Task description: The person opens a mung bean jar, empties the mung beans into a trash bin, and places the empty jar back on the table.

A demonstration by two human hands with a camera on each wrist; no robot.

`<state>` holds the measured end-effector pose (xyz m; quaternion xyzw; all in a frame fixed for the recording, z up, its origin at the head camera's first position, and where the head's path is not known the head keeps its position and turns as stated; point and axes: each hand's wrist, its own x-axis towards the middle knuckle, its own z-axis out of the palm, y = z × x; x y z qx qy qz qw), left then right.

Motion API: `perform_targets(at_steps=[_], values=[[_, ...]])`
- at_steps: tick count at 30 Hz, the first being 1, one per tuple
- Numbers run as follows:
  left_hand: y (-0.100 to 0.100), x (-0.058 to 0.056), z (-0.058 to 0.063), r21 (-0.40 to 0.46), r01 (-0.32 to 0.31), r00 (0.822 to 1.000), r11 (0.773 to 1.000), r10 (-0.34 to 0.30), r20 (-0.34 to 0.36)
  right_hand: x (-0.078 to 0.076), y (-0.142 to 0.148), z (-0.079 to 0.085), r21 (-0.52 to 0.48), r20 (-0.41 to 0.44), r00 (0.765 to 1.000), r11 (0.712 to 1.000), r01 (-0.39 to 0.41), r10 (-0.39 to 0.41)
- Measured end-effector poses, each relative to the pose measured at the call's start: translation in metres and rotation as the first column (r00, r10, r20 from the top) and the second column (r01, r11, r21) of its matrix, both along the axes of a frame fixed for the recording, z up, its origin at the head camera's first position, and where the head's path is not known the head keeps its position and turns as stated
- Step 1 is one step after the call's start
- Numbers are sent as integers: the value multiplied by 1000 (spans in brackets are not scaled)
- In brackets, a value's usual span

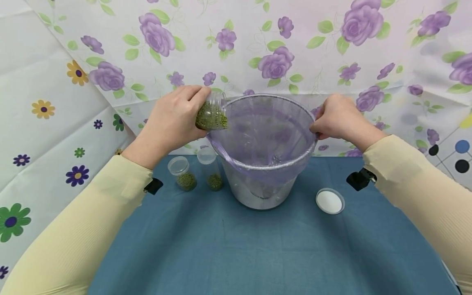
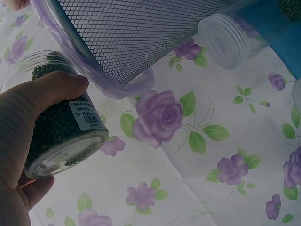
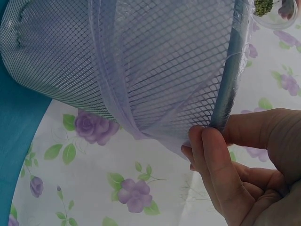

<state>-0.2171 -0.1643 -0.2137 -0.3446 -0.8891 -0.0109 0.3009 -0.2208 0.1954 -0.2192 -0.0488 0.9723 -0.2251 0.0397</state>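
Looking at a clear jar (image 1: pixel 211 114), tipped well over, loaded with small green beans (image 1: pixel 223 121) right up toward the mouth, white barcode label (image 2: pixel 88 114) on its side. Turned mouth-first toward a silvery mesh basket (image 1: pixel 258 199), right at the rim! And over to that basket: upright on blue cloth (image 1: pixel 228 254), lined with a thin, translucent purple bag (image 1: pixel 280 176) folded out over the edge.

one left hand (image 1: pixel 173 116); one right hand (image 1: pixel 339 119). jars of green grains, three: one held jar (image 1: pixel 211 114) in the left hand, two standing jars (image 1: pixel 186 179) below it. between the hands: one mesh bin (image 1: pixel 254 198), one purple liner (image 1: pixel 265 175). below the right hand: one white-centred disc (image 1: pixel 329 202). black wrist devices (image 1: pixel 360 180): two, one per hand.
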Motion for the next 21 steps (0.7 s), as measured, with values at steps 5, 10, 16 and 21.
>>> perform_targets(at_steps=[5,10,16,21], values=[[0,0,-1,-4,7,1000,1000,-7,-6,-1,0,0,-4,5,1000,1000,-4,4],[0,0,-1,-10,8,1000,1000,-8,-9,-1,0,0,-5,5,1000,1000,-4,4],[0,1,0,-17,3,1000,1000,-3,-7,1,-1,0,0,-10,1000,1000,-3,3],[0,1,1,-17,-3,1000,1000,3,0,2,-1,0,6,-25,1000,1000,-4,4]])
